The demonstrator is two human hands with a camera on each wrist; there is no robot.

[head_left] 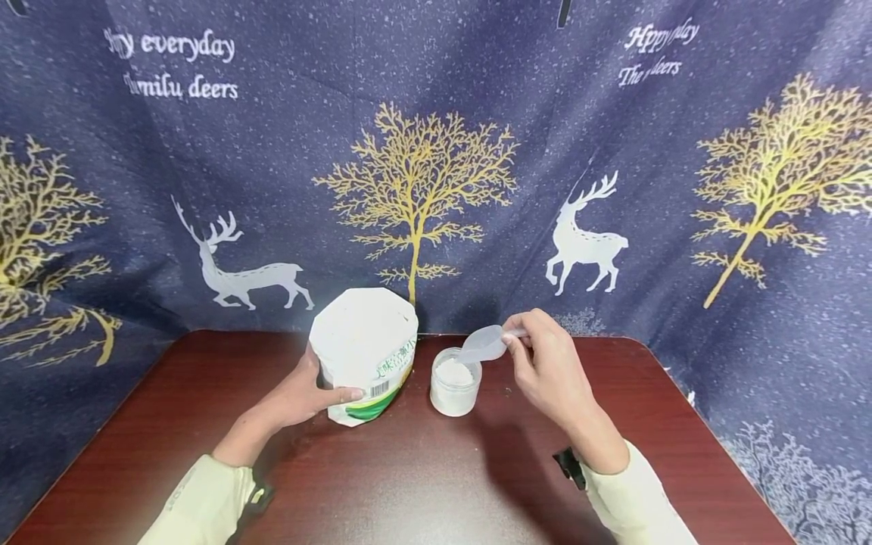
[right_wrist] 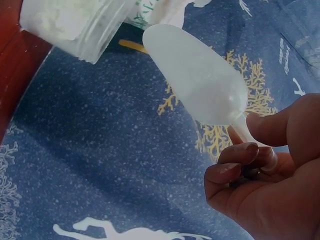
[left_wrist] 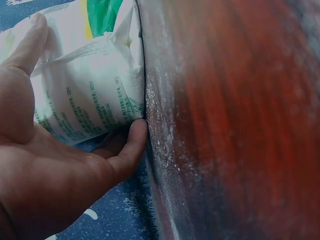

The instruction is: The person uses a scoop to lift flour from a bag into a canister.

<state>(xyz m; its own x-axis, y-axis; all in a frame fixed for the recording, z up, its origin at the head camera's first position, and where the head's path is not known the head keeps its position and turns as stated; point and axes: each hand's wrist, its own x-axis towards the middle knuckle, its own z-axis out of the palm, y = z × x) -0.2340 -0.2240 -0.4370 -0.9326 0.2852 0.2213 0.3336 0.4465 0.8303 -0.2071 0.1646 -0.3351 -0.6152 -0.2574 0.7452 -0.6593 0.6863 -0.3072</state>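
Note:
A white bag (head_left: 364, 344) with green and yellow print stands on the table, its wide open top showing white inside. My left hand (head_left: 306, 390) holds its left side, thumb across the printed front and the other fingers round the back. In the left wrist view, the bag's side (left_wrist: 80, 95) carries rows of small green text. My right hand (head_left: 548, 367) pinches the short handle of a translucent plastic scoop (right_wrist: 200, 77). The scoop's tip tilts down over the mouth of a clear jar (head_left: 454, 401). White powder (head_left: 453, 372) fills the jar nearly to its neck.
The dark red wooden table (head_left: 409, 484) carries the bag and the jar, which stand side by side near its back edge. Directly behind hangs a blue cloth (head_left: 463, 250) printed with white deer and golden trees.

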